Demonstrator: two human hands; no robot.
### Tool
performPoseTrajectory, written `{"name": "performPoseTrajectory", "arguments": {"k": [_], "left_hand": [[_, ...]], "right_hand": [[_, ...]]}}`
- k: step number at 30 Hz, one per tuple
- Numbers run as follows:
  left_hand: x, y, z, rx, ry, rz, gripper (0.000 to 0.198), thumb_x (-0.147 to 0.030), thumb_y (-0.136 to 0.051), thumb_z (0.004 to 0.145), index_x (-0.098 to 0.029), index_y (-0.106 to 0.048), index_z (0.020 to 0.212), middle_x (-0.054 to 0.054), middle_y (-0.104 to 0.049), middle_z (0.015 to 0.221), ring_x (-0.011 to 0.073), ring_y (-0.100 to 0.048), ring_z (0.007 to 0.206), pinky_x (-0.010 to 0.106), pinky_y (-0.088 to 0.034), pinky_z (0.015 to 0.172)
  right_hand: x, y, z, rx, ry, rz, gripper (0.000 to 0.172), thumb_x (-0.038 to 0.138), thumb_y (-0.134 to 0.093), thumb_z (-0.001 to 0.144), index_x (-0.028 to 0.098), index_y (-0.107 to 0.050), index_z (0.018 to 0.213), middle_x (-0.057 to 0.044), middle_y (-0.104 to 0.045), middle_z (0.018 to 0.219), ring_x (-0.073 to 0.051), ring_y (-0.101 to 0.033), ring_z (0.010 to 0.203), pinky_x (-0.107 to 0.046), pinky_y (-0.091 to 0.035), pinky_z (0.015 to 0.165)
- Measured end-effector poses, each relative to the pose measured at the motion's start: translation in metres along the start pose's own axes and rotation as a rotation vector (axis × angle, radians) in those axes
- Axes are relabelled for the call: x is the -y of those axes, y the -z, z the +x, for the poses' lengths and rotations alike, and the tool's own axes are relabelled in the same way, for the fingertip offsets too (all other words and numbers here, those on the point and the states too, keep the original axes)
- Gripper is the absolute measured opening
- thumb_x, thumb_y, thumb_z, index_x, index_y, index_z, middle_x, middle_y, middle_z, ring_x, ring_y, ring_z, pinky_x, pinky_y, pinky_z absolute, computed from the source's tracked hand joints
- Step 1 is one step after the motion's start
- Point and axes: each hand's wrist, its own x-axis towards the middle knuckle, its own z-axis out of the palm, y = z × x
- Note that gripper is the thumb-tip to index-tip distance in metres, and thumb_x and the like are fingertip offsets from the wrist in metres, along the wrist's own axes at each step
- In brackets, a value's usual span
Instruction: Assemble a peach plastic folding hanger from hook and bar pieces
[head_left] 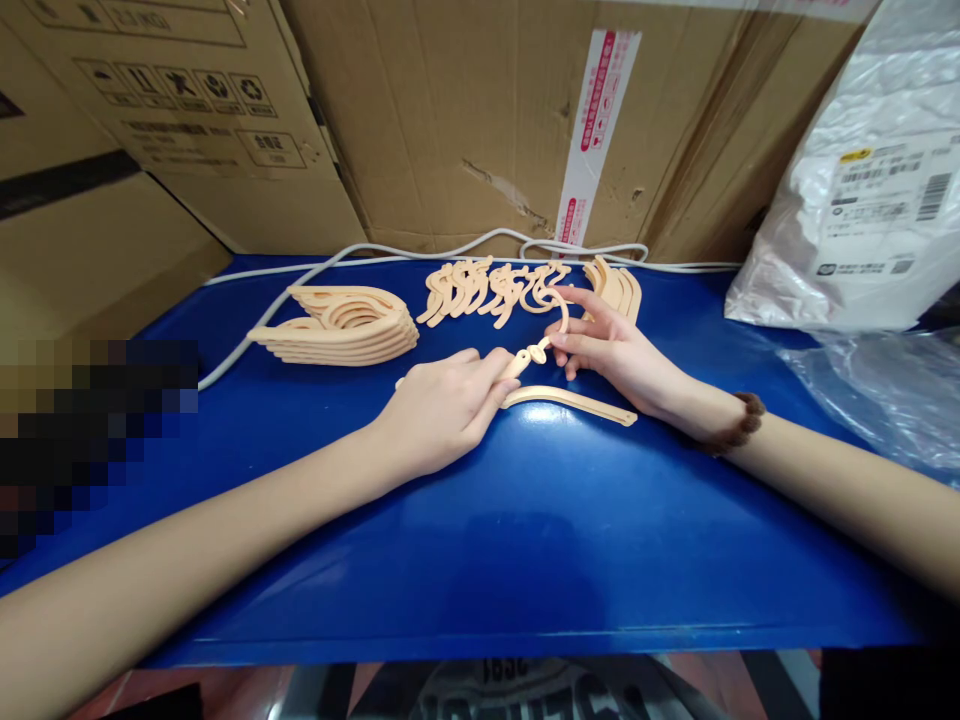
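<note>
My left hand (442,405) is closed round the middle of a peach plastic hanger arm (574,402) lying on the blue table (480,540). My right hand (611,350) pinches a peach hook piece (541,347) at the hanger's top joint, right beside my left fingertips. A stack of assembled peach hangers (341,325) lies to the left. A row of loose hook pieces (487,288) lies behind my hands, and several curved arm pieces (619,285) stand behind my right hand.
Cardboard boxes (465,110) wall off the back and left. A white cable (300,290) runs along the table's far edge. A grey plastic parcel (862,190) and clear plastic wrap (885,390) sit at the right. A pixelated patch covers the left edge.
</note>
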Motion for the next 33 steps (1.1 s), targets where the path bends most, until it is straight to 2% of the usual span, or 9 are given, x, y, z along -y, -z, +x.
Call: {"name": "performPoseTrajectory", "arguments": {"k": [4, 10, 16, 22, 33], "left_hand": [[0.0007, -0.0028, -0.0008, -0.009, -0.024, -0.019, 0.027, -0.033, -0.028, 0.103, -0.018, -0.051, 0.104, 0.002, -0.056, 0.081, 0.0195, -0.058, 0.074, 0.027, -0.036, 0.057], [0.0018, -0.0056, -0.0007, -0.167, -0.155, 0.029, 0.020, -0.025, -0.034, 0.103, -0.016, -0.052, 0.100, 0.001, -0.057, 0.077, 0.0178, -0.055, 0.068, 0.026, -0.035, 0.056], [0.0033, -0.0078, -0.0007, -0.259, -0.215, 0.123, 0.019, -0.022, -0.039, 0.101, -0.013, -0.055, 0.101, 0.003, -0.060, 0.075, 0.0191, -0.055, 0.067, 0.028, -0.037, 0.059], [0.0031, -0.0103, 0.0003, -0.226, -0.219, 0.170, 0.021, -0.022, -0.040, 0.101, -0.012, -0.057, 0.104, 0.004, -0.065, 0.082, 0.0206, -0.058, 0.074, 0.030, -0.042, 0.064], [0.0019, -0.0071, 0.0014, -0.046, -0.144, 0.202, 0.028, -0.023, -0.034, 0.102, -0.012, -0.059, 0.111, 0.007, -0.069, 0.093, 0.0224, -0.059, 0.083, 0.033, -0.043, 0.070]], "right_hand": [[-0.0012, 0.0024, 0.0007, 0.038, 0.010, -0.013, 0.060, 0.023, -0.073, 0.076, 0.023, -0.044, 0.128, 0.004, -0.064, 0.080, -0.009, -0.057, 0.068, -0.021, -0.047, 0.060], [0.0015, 0.0032, 0.0002, 0.074, 0.006, -0.008, 0.056, 0.024, -0.074, 0.077, 0.022, -0.045, 0.125, 0.004, -0.065, 0.078, -0.005, -0.045, 0.056, -0.018, -0.031, 0.048], [0.0007, 0.0043, 0.0000, 0.016, -0.027, -0.044, 0.058, 0.028, -0.077, 0.073, 0.024, -0.047, 0.122, 0.004, -0.065, 0.078, -0.008, -0.052, 0.065, -0.018, -0.029, 0.049], [0.0025, 0.0036, -0.0010, 0.013, -0.054, -0.065, 0.057, 0.028, -0.077, 0.072, 0.025, -0.048, 0.121, 0.005, -0.064, 0.078, -0.009, -0.055, 0.070, -0.019, -0.033, 0.052], [0.0008, -0.0038, -0.0029, -0.039, 0.002, -0.148, 0.056, 0.027, -0.072, 0.074, 0.025, -0.044, 0.123, 0.005, -0.059, 0.080, -0.010, -0.052, 0.071, -0.018, -0.034, 0.051]]}}
